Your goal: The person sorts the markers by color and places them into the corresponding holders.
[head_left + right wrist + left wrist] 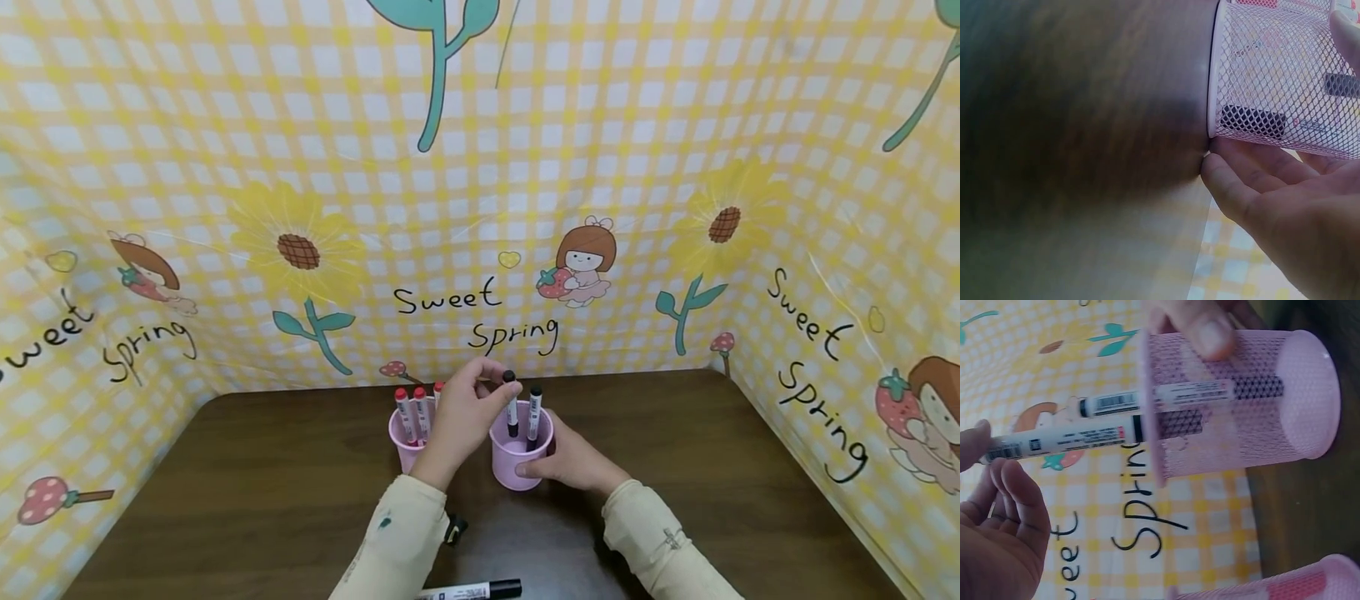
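Observation:
My left hand [461, 417] pinches the upper end of a black-and-white marker [512, 419] between thumb and fingers. The marker's lower end is inside a pink mesh pen cup [510, 475]; in the left wrist view the black lower end [1179, 423] shows through the mesh. Another black marker [535, 411] leans in the same cup. My right hand [573, 457] holds this cup from its right side, thumb on the near wall. In the right wrist view, fingers [1229, 184] curve along the cup's side near its base.
A second pink cup [405, 457] with several red markers [411, 408] stands to the left, partly behind my left hand. A loose black-and-white marker [472, 591] lies at the near edge of view on the brown table [285, 492]. Yellow checked cloth [450, 208] surrounds the table.

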`<state>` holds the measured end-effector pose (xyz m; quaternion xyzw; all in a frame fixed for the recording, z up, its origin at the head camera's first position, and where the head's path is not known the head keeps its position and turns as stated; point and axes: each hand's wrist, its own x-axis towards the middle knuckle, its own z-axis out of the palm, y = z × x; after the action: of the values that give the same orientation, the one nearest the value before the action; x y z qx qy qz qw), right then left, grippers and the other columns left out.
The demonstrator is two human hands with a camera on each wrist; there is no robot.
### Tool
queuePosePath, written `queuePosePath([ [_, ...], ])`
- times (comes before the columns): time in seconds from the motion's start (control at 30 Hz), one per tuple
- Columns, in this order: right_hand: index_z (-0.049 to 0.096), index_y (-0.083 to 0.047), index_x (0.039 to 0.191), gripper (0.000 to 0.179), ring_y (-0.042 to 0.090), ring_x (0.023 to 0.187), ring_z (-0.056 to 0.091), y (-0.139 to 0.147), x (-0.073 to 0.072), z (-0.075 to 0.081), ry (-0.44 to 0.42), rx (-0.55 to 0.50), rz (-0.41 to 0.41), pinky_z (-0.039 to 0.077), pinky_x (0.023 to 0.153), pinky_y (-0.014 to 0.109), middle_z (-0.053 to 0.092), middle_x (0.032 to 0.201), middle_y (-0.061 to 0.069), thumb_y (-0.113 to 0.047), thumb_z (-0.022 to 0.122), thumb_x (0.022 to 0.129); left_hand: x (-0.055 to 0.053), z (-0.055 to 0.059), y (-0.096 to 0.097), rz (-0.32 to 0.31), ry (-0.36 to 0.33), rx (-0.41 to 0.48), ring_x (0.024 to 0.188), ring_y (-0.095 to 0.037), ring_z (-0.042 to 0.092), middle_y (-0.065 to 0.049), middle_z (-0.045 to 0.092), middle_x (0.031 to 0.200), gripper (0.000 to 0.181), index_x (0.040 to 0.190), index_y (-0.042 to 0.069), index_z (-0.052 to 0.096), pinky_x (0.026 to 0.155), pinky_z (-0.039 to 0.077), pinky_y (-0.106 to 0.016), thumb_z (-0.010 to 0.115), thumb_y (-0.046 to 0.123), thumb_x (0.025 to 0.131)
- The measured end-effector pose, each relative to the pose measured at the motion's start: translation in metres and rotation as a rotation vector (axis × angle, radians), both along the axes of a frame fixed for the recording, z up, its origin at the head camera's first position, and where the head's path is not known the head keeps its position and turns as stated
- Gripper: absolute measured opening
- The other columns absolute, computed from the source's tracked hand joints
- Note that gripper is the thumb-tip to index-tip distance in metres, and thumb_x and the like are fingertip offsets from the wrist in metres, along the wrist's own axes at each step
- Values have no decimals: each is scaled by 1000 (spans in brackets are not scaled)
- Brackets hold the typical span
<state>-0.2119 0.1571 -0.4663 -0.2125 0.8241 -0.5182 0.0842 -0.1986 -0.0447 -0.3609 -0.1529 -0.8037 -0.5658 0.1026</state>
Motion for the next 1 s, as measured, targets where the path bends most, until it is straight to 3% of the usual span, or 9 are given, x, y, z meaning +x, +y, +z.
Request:
queuePosePath([
  [0.3,35,-4,148,84,28,118,56,-1,-1,6,-5,-23,17,44,100,49,55,135,13,-20,85,82,-13,-15,9,27,-49,-146,76,-18,54,2,62,94,18,104,16,67,66,48,-34,77,25,92],
  [0.67,35,-4,148,85,27,118,56,0,-1,3,-3,-19,35,45,99,44,55,134,12,-24,85,82,-18,-25,10,5,-86,-166,79,-19,54,1,61,91,22,106,12,67,67,48,-35,77,26,91],
  [1.0,37,-3,145,82,27,116,57,2,0,2,9,-24,40,45,98,41,57,131,14,-20,85,81,-20,-37,17,-5,-143,-201,90,-19,57,3,60,96,16,101,22,65,77,51,-36,76,28,92],
])
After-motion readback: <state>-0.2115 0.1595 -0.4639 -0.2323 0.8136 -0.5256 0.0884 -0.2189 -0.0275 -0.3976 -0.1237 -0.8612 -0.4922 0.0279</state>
